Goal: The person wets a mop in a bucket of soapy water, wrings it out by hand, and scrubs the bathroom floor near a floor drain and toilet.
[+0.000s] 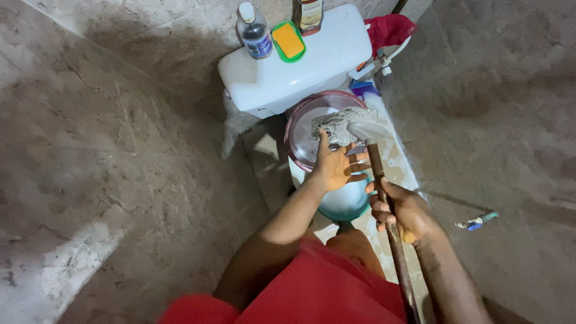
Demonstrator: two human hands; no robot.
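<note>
Head view looks straight down on a person's two bare hands over a toilet bowl [345,207]. A mop [351,127] is the thing in hand: its grey, stringy head lies just ahead of both hands, draped over the raised dark-rimmed seat lid [303,123], and its brown shaft [387,210] runs back from there toward the person, passing through the right hand and on down to the lower edge of the picture. So the long axis goes near to far, tilted slightly leftward at the far end.

Right hand [399,210] is closed around the shaft, well behind the mop head. Left hand [336,168] is spread wide, fingers fanned, with the fingertips touching or just short of the grey strands; I cannot tell whether it grips any. It is the nearer hand to the mop head.

Beyond both hands sits the white cistern [324,57]. On its lid, from left to right of the hands: a clear bottle with a white cap and a blue label [254,31], a yellow sponge-like block in a green tray [288,41], and a brown bottle with a pale label [308,15]. A red cloth [390,29] hangs beyond the cistern to the right. Far right of the right hand, a small blue and green object [478,221] lies on the tiled floor [120,180]. Red clothing [312,288] fills the near edge.
</note>
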